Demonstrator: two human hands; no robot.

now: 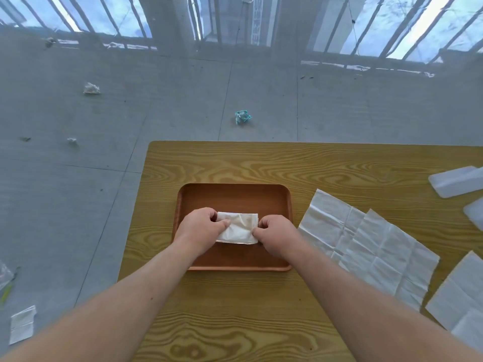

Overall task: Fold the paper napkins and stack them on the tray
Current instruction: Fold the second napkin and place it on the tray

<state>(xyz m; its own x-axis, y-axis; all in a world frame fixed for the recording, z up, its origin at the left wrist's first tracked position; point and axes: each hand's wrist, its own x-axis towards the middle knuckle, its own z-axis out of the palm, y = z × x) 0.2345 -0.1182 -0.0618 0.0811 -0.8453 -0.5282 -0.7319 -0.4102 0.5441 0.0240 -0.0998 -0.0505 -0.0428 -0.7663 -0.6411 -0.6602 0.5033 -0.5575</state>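
A brown wooden tray [230, 194] lies on the wood-grain table, straight ahead. In its middle rests a white folded napkin [239, 229]. My left hand [201, 228] pinches the napkin's left end and my right hand [274, 232] pinches its right end, both over the tray. To the right of the tray, unfolded white napkins [366, 246] lie spread flat and overlapping on the table, with another unfolded napkin [462, 296] at the right edge.
White plastic packs [457, 181] sit at the table's far right. The table [261, 163] ends to the left of the tray, with grey floor beyond. Crumpled tissues [91, 88], a teal wrapper [242, 117] and a flat napkin [22, 323] litter the floor.
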